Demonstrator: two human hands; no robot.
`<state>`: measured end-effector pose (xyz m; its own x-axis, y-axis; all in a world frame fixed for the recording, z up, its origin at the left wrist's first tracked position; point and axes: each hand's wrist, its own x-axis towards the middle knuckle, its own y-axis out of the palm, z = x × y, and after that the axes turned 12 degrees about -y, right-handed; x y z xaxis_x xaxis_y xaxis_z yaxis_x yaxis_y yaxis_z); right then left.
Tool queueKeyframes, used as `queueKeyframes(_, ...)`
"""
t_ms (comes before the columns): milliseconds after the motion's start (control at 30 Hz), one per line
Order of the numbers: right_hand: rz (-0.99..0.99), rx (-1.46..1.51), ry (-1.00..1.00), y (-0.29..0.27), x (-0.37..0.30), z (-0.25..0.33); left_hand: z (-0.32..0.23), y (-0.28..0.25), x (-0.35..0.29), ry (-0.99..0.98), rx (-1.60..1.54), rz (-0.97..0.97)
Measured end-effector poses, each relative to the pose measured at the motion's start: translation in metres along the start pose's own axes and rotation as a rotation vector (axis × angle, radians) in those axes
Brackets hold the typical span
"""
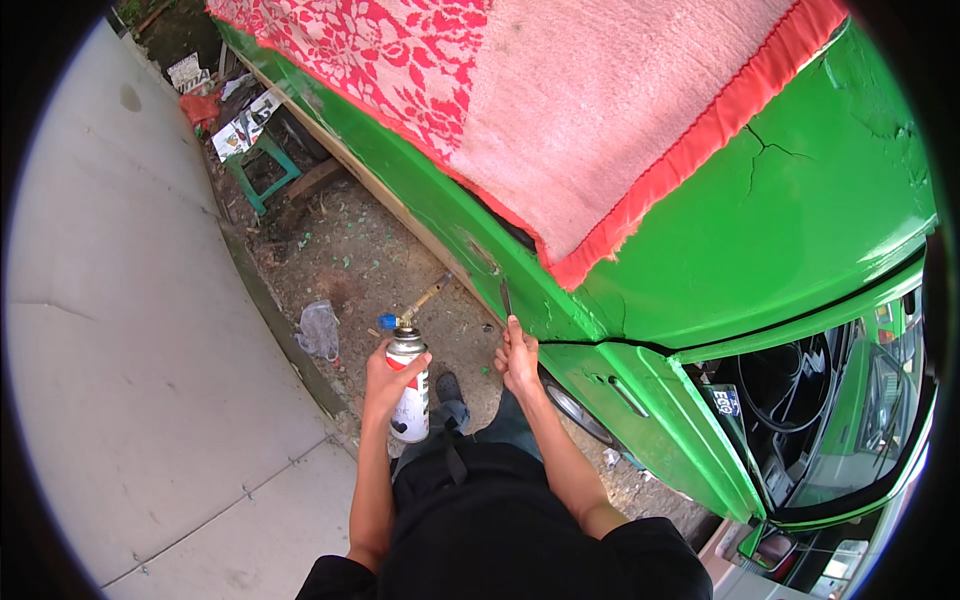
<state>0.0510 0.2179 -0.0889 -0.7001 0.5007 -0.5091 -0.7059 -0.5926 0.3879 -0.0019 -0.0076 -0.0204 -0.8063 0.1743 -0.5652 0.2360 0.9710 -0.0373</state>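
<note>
1. Far left, a pale grey wall (140, 260) is boxing me in, so if I had to jump back quickly I'd probably bump it.
2. A teal stool (252, 153) is standing further up the strip, and a clear plastic bag (319, 330) is lying on the ground beside the wall. Something hot dropping on that bag could melt it.
3. My left hand (388, 378) is wrapping round a white-and-red gas canister (408, 405), just below its top. The blue knob (388, 321) is sticking out left, and the brass nozzle (428, 297) is pointing up and right, toward the green car (690, 260). I'm not seeing any flame, but can't tell if it's lit. If it is, a sloppy tilt might cook my other hand.
4. My right hand (517, 358) is gripping a thin dark tool (506, 297), blade facing away from me, near a scuffed patch (483, 255). Can't tell if it's touching. Pushing too hard could make it skid and gouge the panel.
5. A pink blanket (620, 110) is covering part of the bodywork, its corner hanging near the blade. Stray heat might scorch it.
</note>
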Motion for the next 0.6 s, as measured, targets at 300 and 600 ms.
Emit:
queueKeyframes(300, -0.013, 0.25, -0.016, 0.002, 0.024, -0.035, -0.01, -0.005, -0.01, 0.012, 0.013, -0.027)
queueKeyframes(600, 0.057, 0.385, -0.011, 0.01, 0.051, -0.055, -0.005, -0.03, -0.025, 0.0, 0.063, -0.121)
